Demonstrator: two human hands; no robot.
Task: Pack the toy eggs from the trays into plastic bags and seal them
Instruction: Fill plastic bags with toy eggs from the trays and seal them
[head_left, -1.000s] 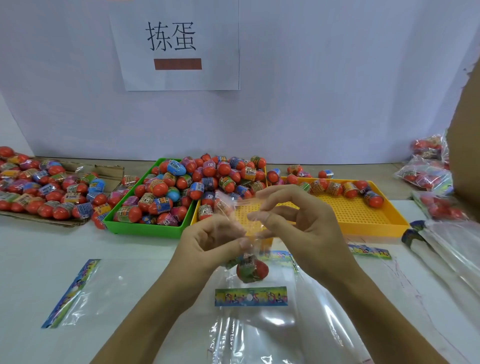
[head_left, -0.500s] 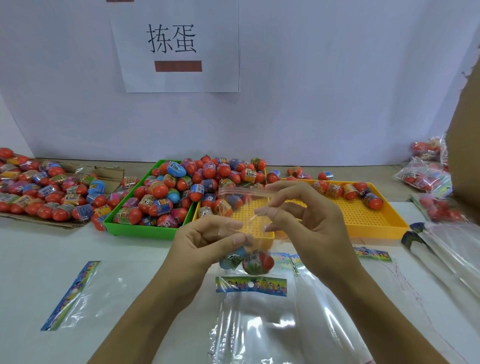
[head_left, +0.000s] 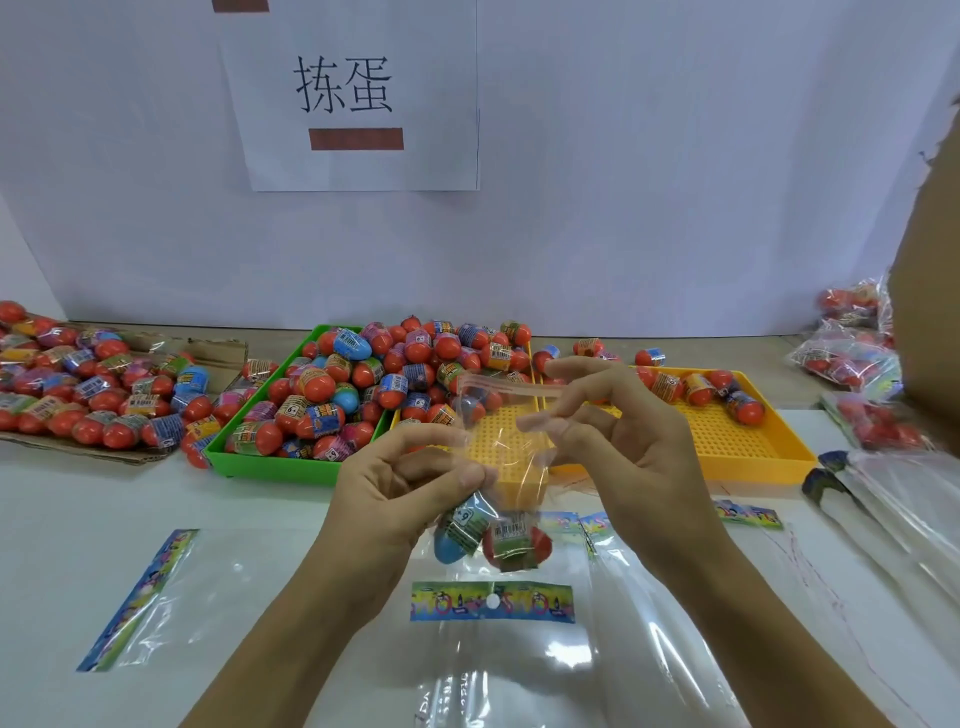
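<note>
A: Biggest first. White surface (head_left: 62, 519), then green tray (head_left: 270, 465) heaped with toy eggs (head_left: 363, 374), yellow tray (head_left: 727, 441) nearly bare, a few eggs along its far rim.

B: And the bag in work?

A: Small clear plastic bag (head_left: 506, 441), held up above the surface in front of the trays. Left hand (head_left: 400, 493) has its fingers (head_left: 470, 475) pinched on the bag's left edge. Right hand (head_left: 613, 447) pinches the top strip between thumb and forefinger, other fingers spread loose.

B: Contents?

A: Two eggs hang at the bottom: blue egg (head_left: 457, 530), red egg (head_left: 517, 540), touching.

B: Handling?

A: My read: film is thin, limp, slippery; eggs are light, hard, roll easily. Grip the stiffer mouth strip at both ends, keep the mouth up so they don't tip out. Spare flat bags (head_left: 493, 603) lie below.
</note>
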